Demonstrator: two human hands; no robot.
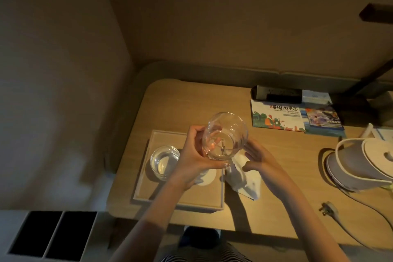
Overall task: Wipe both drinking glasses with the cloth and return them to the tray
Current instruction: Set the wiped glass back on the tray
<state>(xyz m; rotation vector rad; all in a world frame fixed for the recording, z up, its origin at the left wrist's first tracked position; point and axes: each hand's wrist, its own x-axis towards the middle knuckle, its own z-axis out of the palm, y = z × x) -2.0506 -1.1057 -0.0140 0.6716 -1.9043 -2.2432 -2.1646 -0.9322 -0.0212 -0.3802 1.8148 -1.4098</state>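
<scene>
Nearest, two forearms (161, 204) over desk (287, 176) edge. At right, kettle (361, 164), plug (328, 208), two booklets (276, 116), well apart from tray (178, 200). Two glasses: one (164, 161) standing in tray; other, raised glass (225, 135), tilted, gripped by left hand (192, 153), fingers curled. Right hand (258, 160) spread flat beside it, above one cloth (244, 178) by tray's right rim

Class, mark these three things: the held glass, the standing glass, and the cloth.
held glass (230, 132), head view, side wall.
standing glass (164, 162), head view, inside bottom.
cloth (244, 183), head view, white middle.
</scene>
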